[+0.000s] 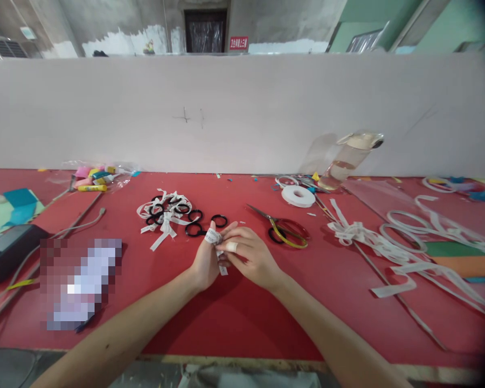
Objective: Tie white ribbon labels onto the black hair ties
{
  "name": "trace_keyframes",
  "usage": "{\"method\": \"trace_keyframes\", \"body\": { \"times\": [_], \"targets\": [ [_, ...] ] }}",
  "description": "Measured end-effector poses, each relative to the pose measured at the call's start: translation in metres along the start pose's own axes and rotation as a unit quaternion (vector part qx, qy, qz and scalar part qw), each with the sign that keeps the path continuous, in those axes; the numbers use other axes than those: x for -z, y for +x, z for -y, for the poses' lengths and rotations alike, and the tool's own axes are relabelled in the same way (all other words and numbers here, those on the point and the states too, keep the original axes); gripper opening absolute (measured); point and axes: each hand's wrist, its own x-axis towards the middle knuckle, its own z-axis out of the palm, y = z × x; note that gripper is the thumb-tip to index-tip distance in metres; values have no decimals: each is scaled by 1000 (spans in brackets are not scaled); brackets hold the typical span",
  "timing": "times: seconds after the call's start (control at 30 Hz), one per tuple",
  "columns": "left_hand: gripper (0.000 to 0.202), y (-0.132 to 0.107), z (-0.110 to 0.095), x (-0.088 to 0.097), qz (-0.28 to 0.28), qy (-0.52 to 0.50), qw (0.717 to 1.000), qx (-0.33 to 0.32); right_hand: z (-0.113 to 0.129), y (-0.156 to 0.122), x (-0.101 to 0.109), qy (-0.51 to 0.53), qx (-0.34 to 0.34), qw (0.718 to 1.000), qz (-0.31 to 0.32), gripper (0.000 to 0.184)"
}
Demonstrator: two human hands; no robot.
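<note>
My left hand and my right hand meet over the middle of the red table. Both pinch a short white printed ribbon that is wrapped round my fingertips, with a tail hanging below. A white bandage circles one finger of my right hand. Just beyond the hands lie black rings and a pile of rings tied with white ribbon. Scissors with yellow and red handles lie to the right of my right hand.
A white tape roll and a clear bottle stand at the back right, before a white partition. Loose white ribbon strips sprawl on the right. A dark device, cables and coloured bits lie on the left.
</note>
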Motion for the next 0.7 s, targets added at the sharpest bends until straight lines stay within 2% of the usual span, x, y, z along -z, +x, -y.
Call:
{"method": "trace_keyframes", "body": {
  "times": [0.27,0.47,0.7],
  "targets": [
    [67,5,4,8,37,0,999,-7,-1,1,1,35,-28,999,8,22],
    [62,2,3,1,8,5,1000,-9,1,0,-4,50,-126,991,2,8],
    [59,2,3,1,-4,22,1000,-9,4,-1,-6,28,-128,991,4,17]
  ]
}}
